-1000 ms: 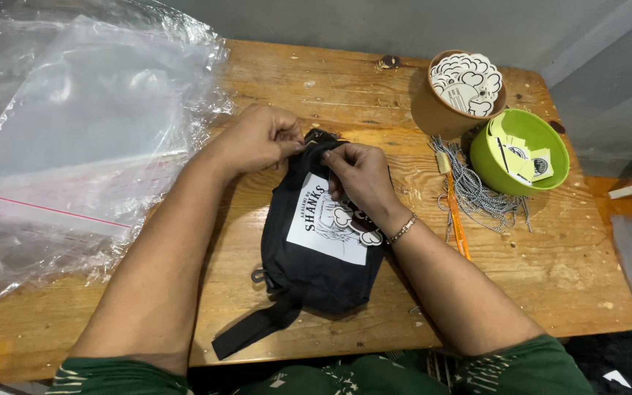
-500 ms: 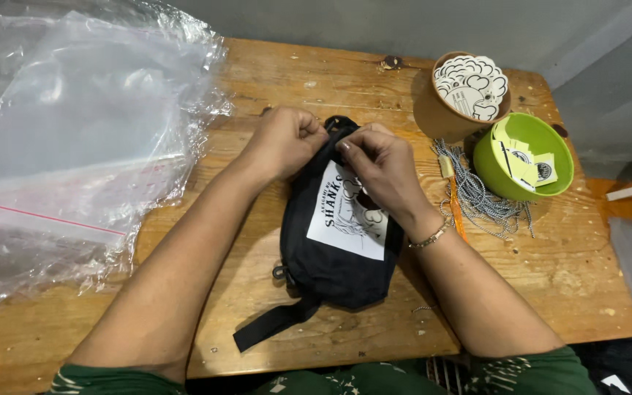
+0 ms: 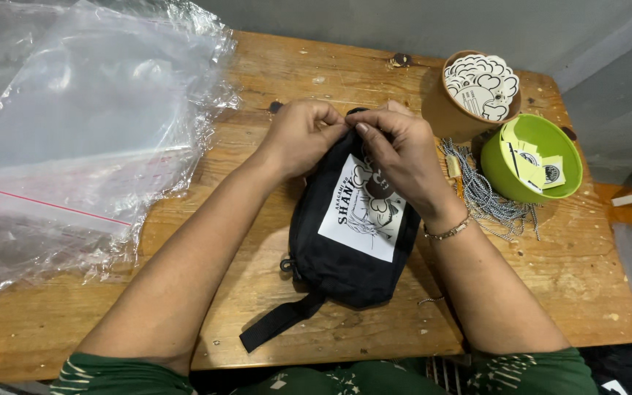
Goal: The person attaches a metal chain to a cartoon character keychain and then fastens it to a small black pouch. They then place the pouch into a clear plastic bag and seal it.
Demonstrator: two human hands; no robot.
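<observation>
Pouch (image 3: pixel 349 249), black w/ a white printed patch on its front, lies flat near the middle of the wooden tabletop (image 3: pixel 257 263), strap end (image 3: pixel 276 327) trailing off its lower left corner toward the near edge. Left hand (image 3: pixel 303 135) sits at the pouch's top edge, grip closed, fingers curled and pinching the fabric there. Right hand (image 3: pixel 396 157) meets it at the same top edge from the pouch's right, grip also closed, fingertips pressed on the top seam & palm lying over the patch's upper right part; what exactly sits between the fingertips can't be told. Thin bracelet (image 3: pixel 448 231) on the right wrist, just right of the pouch.

Left of the pouch, well apart: pile of clear plastic bags (image 3: pixel 74 146) covering that side of the tabletop. Right of the pouch, near: bundle of grey cords (image 3: pixel 484 197) on the wood. Beyond the cords, further right of the pouch: green bowl (image 3: pixel 502 172) w/ small paper tags inside. Up & right of the pouch, just behind the green bowl: brown bowl (image 3: pixel 440 110) holding white printed cards.
</observation>
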